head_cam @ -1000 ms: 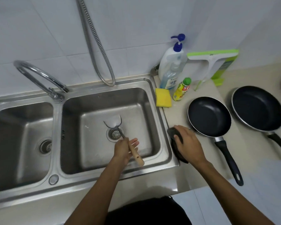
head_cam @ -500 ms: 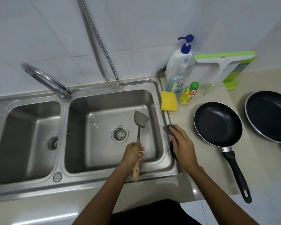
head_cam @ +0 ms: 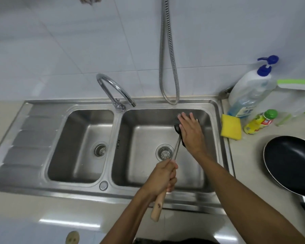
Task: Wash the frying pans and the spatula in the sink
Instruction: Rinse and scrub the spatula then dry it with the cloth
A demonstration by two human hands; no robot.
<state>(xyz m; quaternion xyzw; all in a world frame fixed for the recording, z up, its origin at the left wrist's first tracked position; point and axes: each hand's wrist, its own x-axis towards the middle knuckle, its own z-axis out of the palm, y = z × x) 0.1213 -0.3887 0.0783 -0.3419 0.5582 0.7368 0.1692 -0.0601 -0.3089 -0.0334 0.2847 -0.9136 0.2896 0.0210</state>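
Presently, the spatula [head_cam: 176, 150] is held over the right basin of the sink [head_cam: 30, 131], its wooden handle gripped in the fist of the left hand [head_cam: 163, 178] above the front rim. Its blade is covered by a dark pad [head_cam: 177, 128], pressed on by the straight-fingered right hand [head_cam: 190, 131] near the back right corner. One frying pan [head_cam: 292, 162] is set at the right edge of the counter [head_cam: 246, 152].

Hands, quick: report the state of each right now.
Left hand: closed around the spatula by its wooden handle.
Right hand: open, straight fingers pressing a dark scrubbing pad against the spatula's far end.
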